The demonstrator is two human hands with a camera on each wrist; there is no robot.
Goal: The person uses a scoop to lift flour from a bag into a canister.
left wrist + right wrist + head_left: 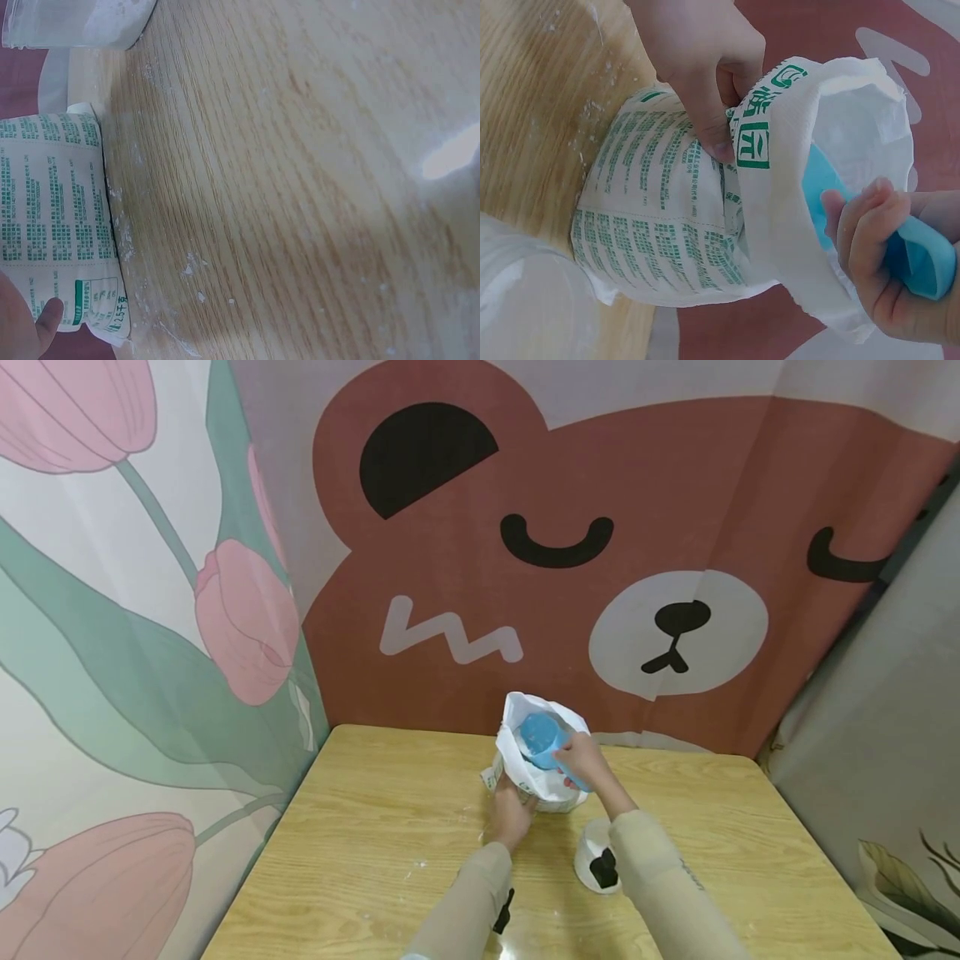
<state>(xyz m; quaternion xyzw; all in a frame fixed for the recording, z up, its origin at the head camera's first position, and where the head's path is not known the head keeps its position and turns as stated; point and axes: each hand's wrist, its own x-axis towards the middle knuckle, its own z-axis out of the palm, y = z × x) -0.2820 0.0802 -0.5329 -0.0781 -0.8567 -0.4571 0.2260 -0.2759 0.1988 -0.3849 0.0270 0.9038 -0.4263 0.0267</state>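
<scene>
A white paper bag with green print stands on the table, its top rolled outward. Low on its near side, my left hand grips the bag; the right wrist view shows that thumb pressing into the paper. My right hand curls round the handle of a light blue scoop, whose bowl is inside the bag's mouth. What lies deeper in the bag is hidden. Just in front of the bag, below my right forearm, is a clear jar holding white powder.
Specks of white powder are scattered over the wooden table. A printed curtain with a bear hangs right behind the table's far edge. Near my left forearm a small black object partly shows.
</scene>
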